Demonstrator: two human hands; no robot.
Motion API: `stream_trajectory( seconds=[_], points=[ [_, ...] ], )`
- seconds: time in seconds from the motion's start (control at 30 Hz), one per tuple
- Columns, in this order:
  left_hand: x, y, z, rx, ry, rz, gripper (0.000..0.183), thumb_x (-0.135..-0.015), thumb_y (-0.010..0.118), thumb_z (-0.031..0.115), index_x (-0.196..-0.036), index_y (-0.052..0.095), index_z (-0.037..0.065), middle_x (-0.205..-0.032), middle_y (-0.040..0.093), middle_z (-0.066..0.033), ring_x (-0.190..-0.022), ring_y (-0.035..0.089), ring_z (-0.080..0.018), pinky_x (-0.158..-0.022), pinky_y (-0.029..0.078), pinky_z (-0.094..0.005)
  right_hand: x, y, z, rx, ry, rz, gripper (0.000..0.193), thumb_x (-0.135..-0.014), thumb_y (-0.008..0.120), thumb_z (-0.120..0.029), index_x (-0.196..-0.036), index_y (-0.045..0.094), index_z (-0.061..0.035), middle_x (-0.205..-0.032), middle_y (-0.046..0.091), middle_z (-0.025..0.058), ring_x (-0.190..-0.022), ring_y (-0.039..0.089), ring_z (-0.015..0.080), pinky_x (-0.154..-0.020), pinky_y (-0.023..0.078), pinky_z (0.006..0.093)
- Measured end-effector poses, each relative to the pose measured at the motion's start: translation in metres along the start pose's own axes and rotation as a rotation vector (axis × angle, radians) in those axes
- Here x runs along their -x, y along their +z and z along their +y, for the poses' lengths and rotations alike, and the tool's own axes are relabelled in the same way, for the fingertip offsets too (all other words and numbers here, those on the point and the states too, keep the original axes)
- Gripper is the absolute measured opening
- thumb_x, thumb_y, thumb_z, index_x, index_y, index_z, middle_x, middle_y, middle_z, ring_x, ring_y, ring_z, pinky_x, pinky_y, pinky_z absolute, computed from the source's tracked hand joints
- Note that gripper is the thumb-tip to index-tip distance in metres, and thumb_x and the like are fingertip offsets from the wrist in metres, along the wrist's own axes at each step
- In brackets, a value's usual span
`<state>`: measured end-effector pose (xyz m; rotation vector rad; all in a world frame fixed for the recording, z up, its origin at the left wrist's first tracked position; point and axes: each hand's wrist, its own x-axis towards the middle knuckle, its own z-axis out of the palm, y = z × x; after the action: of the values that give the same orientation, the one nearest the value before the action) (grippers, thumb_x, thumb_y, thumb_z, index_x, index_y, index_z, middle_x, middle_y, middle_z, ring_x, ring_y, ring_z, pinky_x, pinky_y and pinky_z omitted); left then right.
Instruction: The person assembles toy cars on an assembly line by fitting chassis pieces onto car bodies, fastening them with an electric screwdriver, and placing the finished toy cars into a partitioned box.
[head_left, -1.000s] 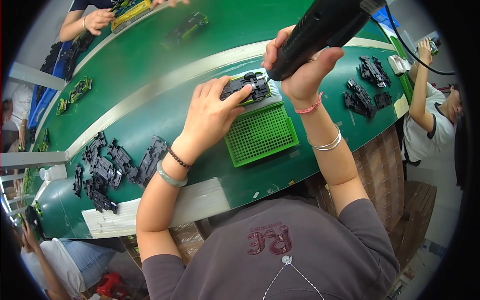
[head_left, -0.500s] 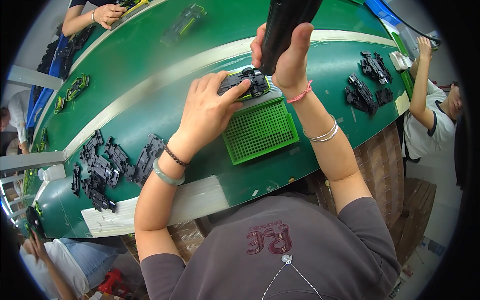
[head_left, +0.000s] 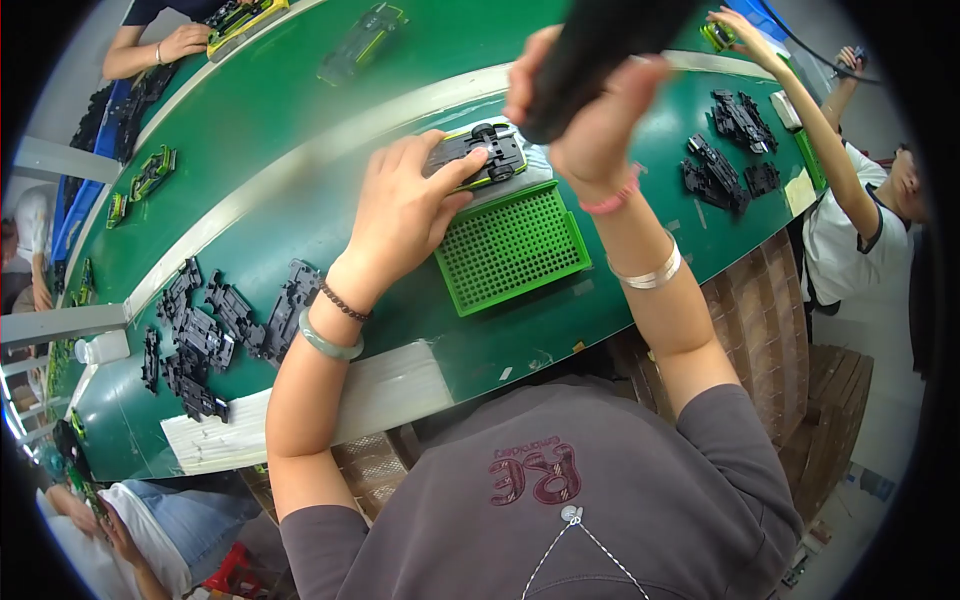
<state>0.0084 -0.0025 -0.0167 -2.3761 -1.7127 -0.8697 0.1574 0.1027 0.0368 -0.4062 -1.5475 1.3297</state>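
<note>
An upside-down toy car (head_left: 459, 150) with a black underside and yellow-green body edges lies on the bench beyond the green basket. My left hand (head_left: 405, 200) holds it down, closed around its near side with the thumb across the underside. Up close to the camera, my right hand (head_left: 598, 130) grips a thick black cylindrical tool (head_left: 605, 60), which looks like a power screwdriver. The tool slants with its lower end near the car's right end. Both tool and hand are smeared by motion, and no tip shows. The green perforated basket (head_left: 512, 252) sits below the car.
Several black chassis parts (head_left: 205, 335) lie left of my left forearm, and more black chassis parts (head_left: 735, 160) lie at the right. Green toy cars (head_left: 152, 175) rest at the far left, another (head_left: 365, 45) at the back. Co-workers sit around; one raised hand (head_left: 750, 40) is at the upper right.
My right hand and the black tool have shifted and tilted, the tool's upper end moving right. The car's right end now shows more. At the right, a co-worker's arm now reaches over the bench.
</note>
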Motion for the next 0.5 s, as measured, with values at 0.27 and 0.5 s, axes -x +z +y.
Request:
stream_trajectory(
  seconds=[0.27,0.5],
  points=[
    [-0.001,0.001,0.001,0.019,0.006,0.016,0.044,-0.072,0.068,0.015,-0.113,0.057,0.022,-0.11,0.053,-0.0177,-0.099,0.051,-0.0342,-0.082,0.041,-0.0424,0.083,-0.011,-0.017,-0.363,-0.01,0.095,0.109,-0.047,0.01,-0.096,-0.075,0.046,0.0025,-0.058,0.05,0.0093,-0.048,0.05,0.0156,-0.043,0.042,0.0239],
    [-0.001,-0.001,0.002,0.01,-0.023,-0.033,0.042,-0.074,0.065,0.014,-0.115,0.058,0.02,-0.114,0.052,-0.0149,-0.103,0.049,-0.0324,-0.089,0.038,-0.0408,0.099,-0.022,-0.006,-0.249,0.036,0.149,0.104,-0.051,0.018,-0.094,-0.082,0.046,0.0016,-0.059,0.05,0.0088,-0.053,0.05,0.0158,-0.048,0.043,0.025]
  ],
)
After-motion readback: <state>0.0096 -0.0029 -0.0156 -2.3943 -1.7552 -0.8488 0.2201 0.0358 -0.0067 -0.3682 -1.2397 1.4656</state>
